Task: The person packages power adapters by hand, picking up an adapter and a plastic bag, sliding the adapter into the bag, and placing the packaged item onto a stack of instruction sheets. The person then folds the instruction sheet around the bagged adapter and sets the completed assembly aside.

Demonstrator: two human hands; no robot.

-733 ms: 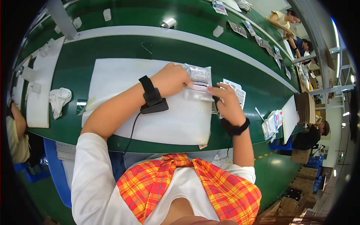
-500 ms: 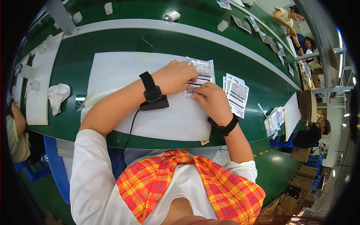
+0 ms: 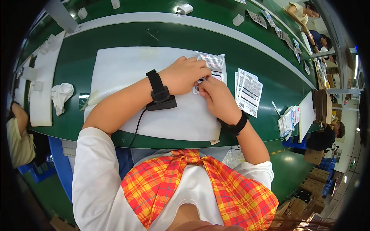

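White printed packet (image 3: 214, 64), left hand (image 3: 187, 76), right hand (image 3: 219, 98), both grips pinched shut on it

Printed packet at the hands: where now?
Head view: the printed packet is over the upper-right corner of the white mat, partly under the left hand, just beyond the right hand, left of the printed sheets.

glossy plastic packet (image 3: 216, 62), matt pad (image 3: 175, 123)

Tube lights (image 3: 356, 66) shone bright at right; the green floor (image 3: 287, 163) caught glare; edges curved into black; distant boxes (image 3: 318, 175) seemed soft.
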